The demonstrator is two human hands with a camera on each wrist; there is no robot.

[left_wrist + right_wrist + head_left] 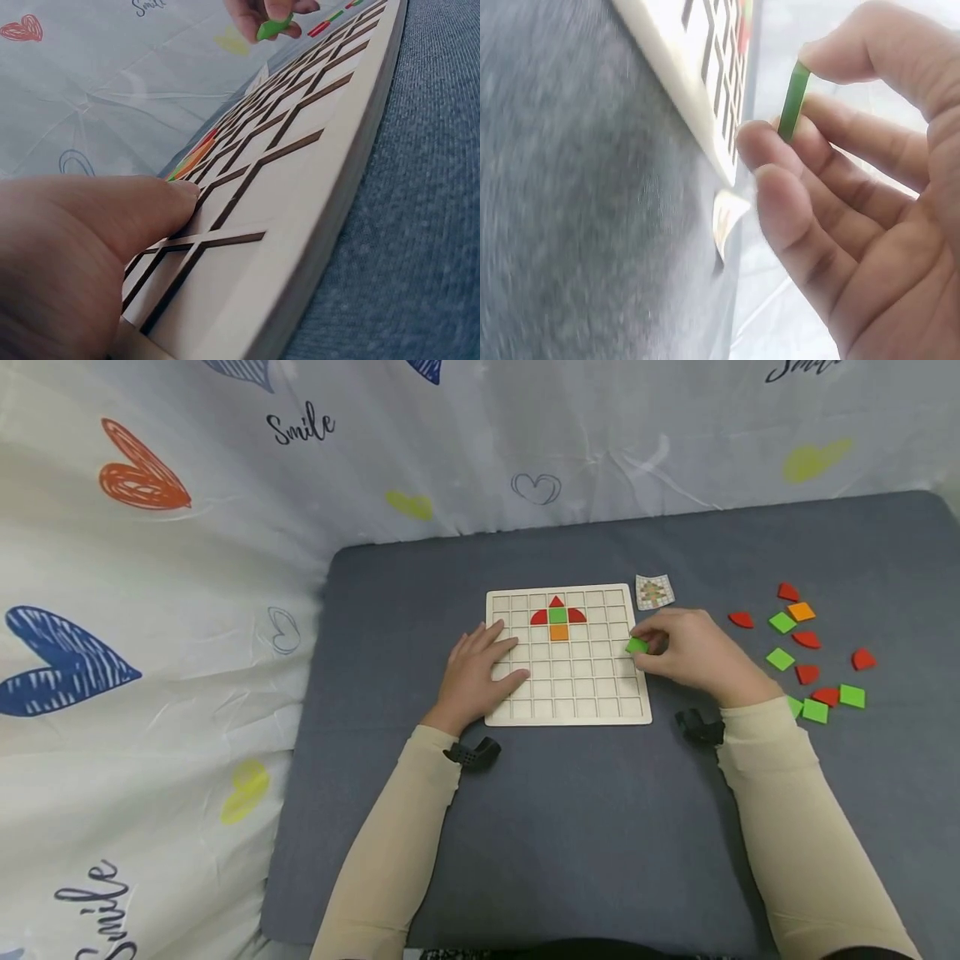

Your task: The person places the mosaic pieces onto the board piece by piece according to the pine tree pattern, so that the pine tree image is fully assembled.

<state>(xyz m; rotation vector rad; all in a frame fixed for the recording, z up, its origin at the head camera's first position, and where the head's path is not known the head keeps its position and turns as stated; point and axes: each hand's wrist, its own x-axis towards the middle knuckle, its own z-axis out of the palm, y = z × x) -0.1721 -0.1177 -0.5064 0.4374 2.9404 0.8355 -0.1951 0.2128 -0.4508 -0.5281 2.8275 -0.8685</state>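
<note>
A pale wooden grid board (570, 685) lies on the grey table. Set in its upper cells are a red triangle (556, 602), two red quarter-round tiles (539, 617), a green square tile (557, 616) and an orange square tile (558, 632). My left hand (480, 677) rests on the board's left side, fingers spread, the thumb lying over the grid in the left wrist view. Between thumb and fingers my right hand (686, 652) pinches another green square tile (793, 101), held over the board's right edge. In the right wrist view that tile appears edge-on.
A small curled pattern card (654, 592) lies beyond the board's upper right corner. Loose tiles are scattered to the right: several red quarter-rounds (863, 659), several green squares (852, 696) and an orange square (801, 611). A printed white curtain (465, 452) hangs behind the table.
</note>
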